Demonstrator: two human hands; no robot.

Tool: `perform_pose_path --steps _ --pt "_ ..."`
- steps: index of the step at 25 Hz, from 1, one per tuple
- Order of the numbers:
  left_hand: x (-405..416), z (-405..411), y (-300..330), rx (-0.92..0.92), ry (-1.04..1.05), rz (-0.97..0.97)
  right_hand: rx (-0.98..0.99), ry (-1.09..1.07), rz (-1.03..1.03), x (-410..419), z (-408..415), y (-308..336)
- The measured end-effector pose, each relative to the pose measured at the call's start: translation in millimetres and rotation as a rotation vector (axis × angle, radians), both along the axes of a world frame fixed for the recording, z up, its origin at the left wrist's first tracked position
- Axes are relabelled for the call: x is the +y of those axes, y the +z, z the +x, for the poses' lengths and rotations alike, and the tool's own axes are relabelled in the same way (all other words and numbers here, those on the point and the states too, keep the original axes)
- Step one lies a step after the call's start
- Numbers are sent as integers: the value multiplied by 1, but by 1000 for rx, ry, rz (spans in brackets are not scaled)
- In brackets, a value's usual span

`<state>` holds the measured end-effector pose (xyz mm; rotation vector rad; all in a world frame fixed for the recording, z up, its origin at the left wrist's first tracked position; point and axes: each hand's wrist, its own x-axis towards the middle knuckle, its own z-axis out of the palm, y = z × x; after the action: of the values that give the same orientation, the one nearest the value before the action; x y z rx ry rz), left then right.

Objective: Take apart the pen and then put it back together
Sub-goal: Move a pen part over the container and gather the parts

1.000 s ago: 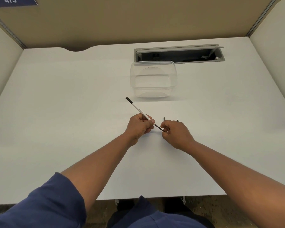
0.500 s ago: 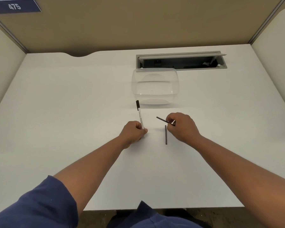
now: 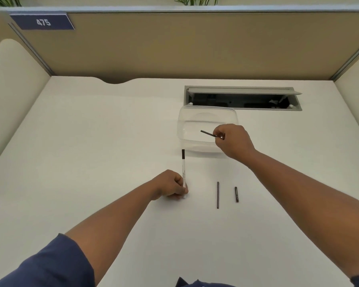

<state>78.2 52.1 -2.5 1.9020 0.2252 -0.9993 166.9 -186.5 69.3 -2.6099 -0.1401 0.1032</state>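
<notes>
left hand (image 3: 170,186): closed on the white pen barrel (image 3: 183,169), lower end held at the desk, black tip pointing away from us.
right hand (image 3: 233,141): fingers pinched on a thin dark pen part (image 3: 209,133), held over the clear container (image 3: 207,129).
loose parts: we see a long dark rod (image 3: 218,195) and a short dark piece (image 3: 236,194) lying on the desk (image 3: 91,152), side by side but apart, right of the left hand.
open room: wide bare desk to the left and to the right; container sits just in front of the open cable tray (image 3: 243,99); partition walls close off back and sides.
change: half a second ago the right hand was low, near the rod; now we see it raised over the container. Left hand's hold looks the same.
</notes>
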Motion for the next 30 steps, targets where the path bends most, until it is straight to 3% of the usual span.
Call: perform_pose_path --steps 6,14,22,30 --pt "11 13 -4 119 -22 -102 225 144 -176 9 65 -15" --pt "12 23 -3 206 -44 -136 347 267 -312 23 88 -43" --pt "10 23 -3 201 -49 -124 315 219 -264 22 87 -48" --pt "8 15 1 135 -52 -86 19 94 -16 24 50 -15"
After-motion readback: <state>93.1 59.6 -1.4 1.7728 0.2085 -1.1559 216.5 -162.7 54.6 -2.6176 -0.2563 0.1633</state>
